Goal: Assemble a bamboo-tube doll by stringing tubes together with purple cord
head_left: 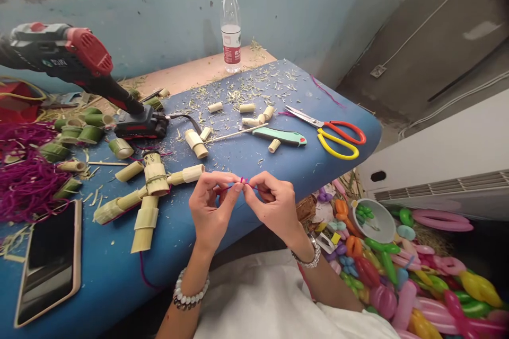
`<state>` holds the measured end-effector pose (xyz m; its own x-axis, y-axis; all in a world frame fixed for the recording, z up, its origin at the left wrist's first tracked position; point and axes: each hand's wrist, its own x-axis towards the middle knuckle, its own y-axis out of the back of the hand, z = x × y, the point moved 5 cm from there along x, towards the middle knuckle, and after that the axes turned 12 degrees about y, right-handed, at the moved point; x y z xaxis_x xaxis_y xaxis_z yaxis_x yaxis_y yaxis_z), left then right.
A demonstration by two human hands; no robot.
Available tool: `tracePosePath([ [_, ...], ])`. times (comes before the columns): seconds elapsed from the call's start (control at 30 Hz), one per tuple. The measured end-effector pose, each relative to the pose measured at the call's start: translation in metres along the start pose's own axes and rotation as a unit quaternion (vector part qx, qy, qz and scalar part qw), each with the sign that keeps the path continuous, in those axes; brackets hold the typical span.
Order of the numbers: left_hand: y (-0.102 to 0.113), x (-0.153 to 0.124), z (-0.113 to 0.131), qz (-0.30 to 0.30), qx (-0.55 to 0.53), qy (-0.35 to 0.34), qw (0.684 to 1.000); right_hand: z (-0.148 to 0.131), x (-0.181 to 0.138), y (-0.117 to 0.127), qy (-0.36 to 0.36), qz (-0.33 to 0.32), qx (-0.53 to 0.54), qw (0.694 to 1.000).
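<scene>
My left hand and my right hand meet in front of the table edge, both pinching a purple cord between thumbs and fingertips. The cord shows a small bunch between the fingers; whether it is knotted I cannot tell. Left of my hands lies a figure of strung bamboo tubes, with two arm-like rows and a lower piece. A purple strand hangs from it over the edge. Just beyond my hands stands a short bamboo piece, with a thin stick near it.
Scissors and a green-handled knife lie to the right. A cordless drill, cut bamboo, purple cord heap and phone occupy the left. A water bottle stands behind; balloons cover the floor.
</scene>
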<state>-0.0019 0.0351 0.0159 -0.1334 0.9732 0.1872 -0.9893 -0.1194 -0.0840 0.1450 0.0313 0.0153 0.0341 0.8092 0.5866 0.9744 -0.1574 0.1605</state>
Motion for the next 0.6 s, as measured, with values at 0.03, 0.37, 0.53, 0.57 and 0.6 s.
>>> tracePosePath([
  [0.03, 0.0, -0.001, 0.0, 0.001, 0.001, -0.005, 1.0, -0.001, 0.0, 0.0, -0.004, -0.004, 0.007, 1.0],
  [0.37, -0.002, -0.001, 0.006, 0.029, 0.034, -0.031, 0.999, 0.0, -0.001, -0.008, -0.091, 0.035, 0.081, 0.992],
  [0.53, 0.001, -0.002, 0.002, 0.041, 0.047, -0.01, 0.998, -0.003, -0.003, -0.013, -0.088, 0.078, 0.066, 0.991],
  [0.57, 0.002, -0.002, 0.0, 0.041, 0.05, 0.003, 0.998, -0.003, -0.004, -0.014, -0.081, 0.084, 0.055, 0.992],
  [0.6, 0.002, -0.002, -0.001, 0.038, 0.052, 0.016, 0.998, -0.003, -0.006, -0.014, -0.071, 0.089, 0.042, 0.993],
])
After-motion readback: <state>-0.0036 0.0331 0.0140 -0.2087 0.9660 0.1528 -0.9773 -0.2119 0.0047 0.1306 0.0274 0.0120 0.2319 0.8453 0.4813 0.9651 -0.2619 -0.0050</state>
